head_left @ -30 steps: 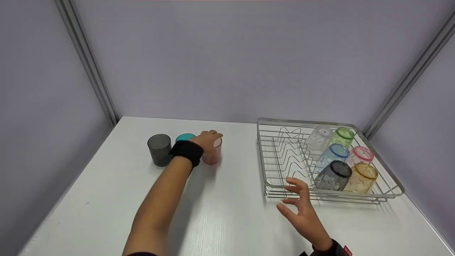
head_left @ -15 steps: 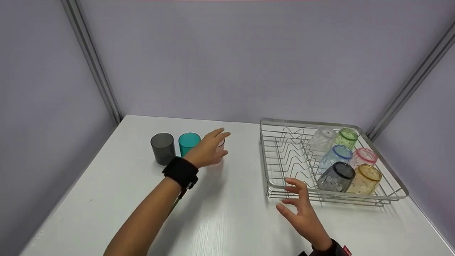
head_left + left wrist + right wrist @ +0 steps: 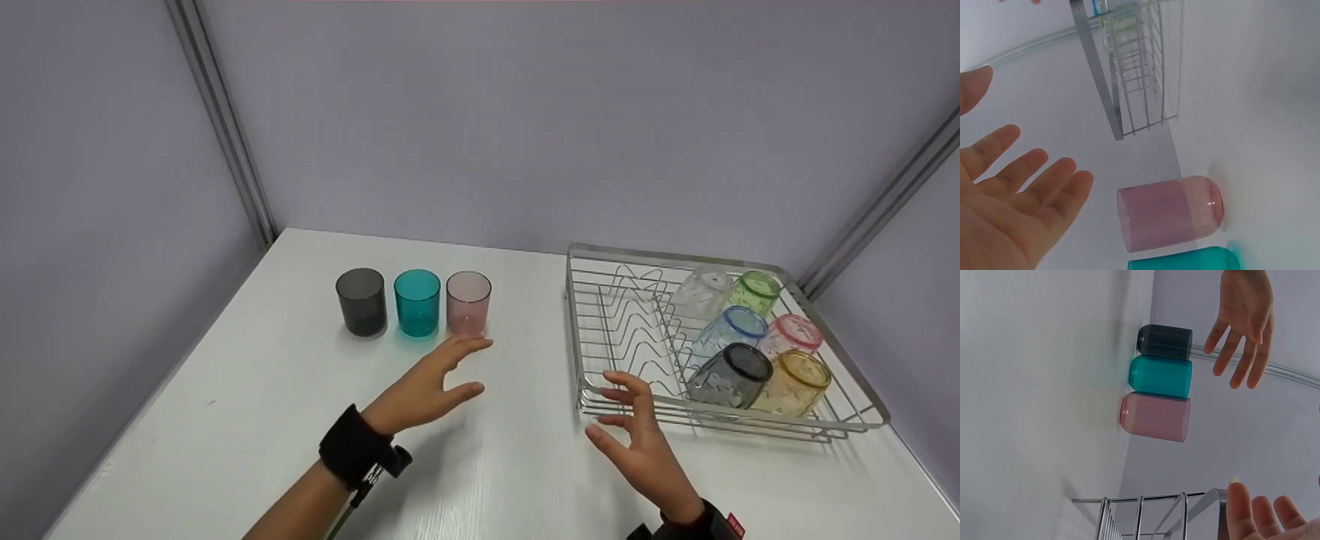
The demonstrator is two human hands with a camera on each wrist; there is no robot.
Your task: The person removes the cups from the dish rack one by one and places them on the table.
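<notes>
In the head view, three cups stood upright in a row toward the tabletop's (image 3: 247, 420) far edge: a grey cup (image 3: 362, 306), a teal cup (image 3: 417, 306) and a pink cup (image 3: 469, 306). The person's left hand (image 3: 421, 386), thumb and fingers wide apart, hung nearest the pink one; the right hand (image 3: 641, 450), fingers loosely bent, by the near-left corner of one wire rack (image 3: 645, 253) with six glasses (image 3: 726, 334). The left wrist view showed two cups, apart from the left hand; the right wrist view, all three.
</notes>
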